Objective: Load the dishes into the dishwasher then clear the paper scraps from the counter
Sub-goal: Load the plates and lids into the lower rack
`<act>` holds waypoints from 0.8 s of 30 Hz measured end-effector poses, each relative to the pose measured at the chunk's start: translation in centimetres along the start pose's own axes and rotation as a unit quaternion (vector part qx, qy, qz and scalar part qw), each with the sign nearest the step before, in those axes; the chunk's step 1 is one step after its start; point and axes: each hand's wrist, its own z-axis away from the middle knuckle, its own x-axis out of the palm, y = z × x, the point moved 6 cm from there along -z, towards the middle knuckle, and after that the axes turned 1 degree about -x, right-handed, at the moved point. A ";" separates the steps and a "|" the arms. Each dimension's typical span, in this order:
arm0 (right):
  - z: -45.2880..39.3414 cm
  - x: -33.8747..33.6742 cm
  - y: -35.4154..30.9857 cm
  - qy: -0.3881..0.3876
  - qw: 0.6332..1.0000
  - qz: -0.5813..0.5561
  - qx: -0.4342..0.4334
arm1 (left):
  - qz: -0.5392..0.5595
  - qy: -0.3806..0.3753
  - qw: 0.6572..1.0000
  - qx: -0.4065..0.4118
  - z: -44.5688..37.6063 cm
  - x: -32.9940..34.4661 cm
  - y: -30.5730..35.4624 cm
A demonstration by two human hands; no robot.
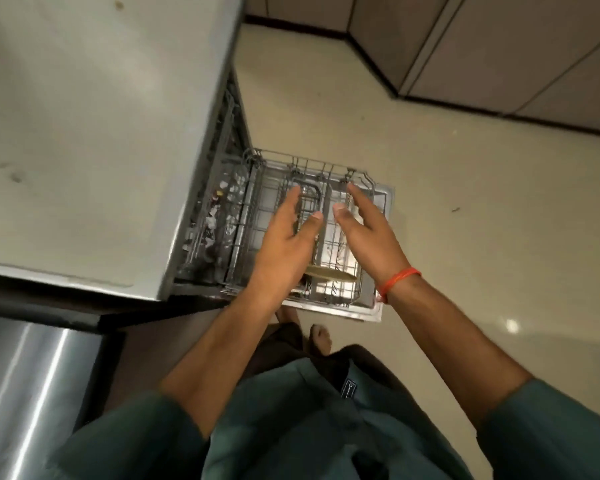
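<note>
A: Item one: lower rack (329, 174), wire, grey, pulled out over the open dishwasher door (387, 195). Contents?

B: One dish (331, 274), pale olive, seen edge-on, standing between tines near the front of the rack. Material not certain; probably ceramic, so rigid, moderately heavy, chippable, slick if wet. Best gripped at the rim, top edge, thumb opposite fingers.

A: Hands?

B: Left hand (286, 233): fingers straight, spread loosely, hovering above the rack, holding nothing. Right hand (364, 223): same, fingers extended, palm turned inward, empty; orange band (397, 282) at the wrist. Contact with the wire not discernible.

A: Rack handling?

B: Stiff frame, likely on rollers, light while nearly empty. Best pushed or pulled at the front rail with both hands, evenly, to avoid rattling the dish.

A: Upper level?

B: Partly tucked under the counter (84, 133); cluttered with small pale items, indistinct. Paper scraps not visible.
</note>
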 end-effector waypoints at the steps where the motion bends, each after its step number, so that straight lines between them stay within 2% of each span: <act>1: 0.5 -0.1 -0.7 -0.005 1.000 -0.005 -0.008 | 0.005 0.007 1.000 0.006 0.8 -0.2 0.6; 11: 7.0 2.7 -7.8 -0.106 0.987 -0.029 -0.119 | 0.047 0.153 0.986 0.048 11.5 -4.7 3.1; 20: 13.7 12.4 -14.9 -0.256 0.941 -0.012 -0.221 | 0.101 0.309 0.942 0.084 20.9 -13.5 2.8; 24: 16.1 16.5 -17.1 -0.284 0.926 0.003 -0.250 | 0.124 0.354 0.921 0.103 23.8 -17.1 2.3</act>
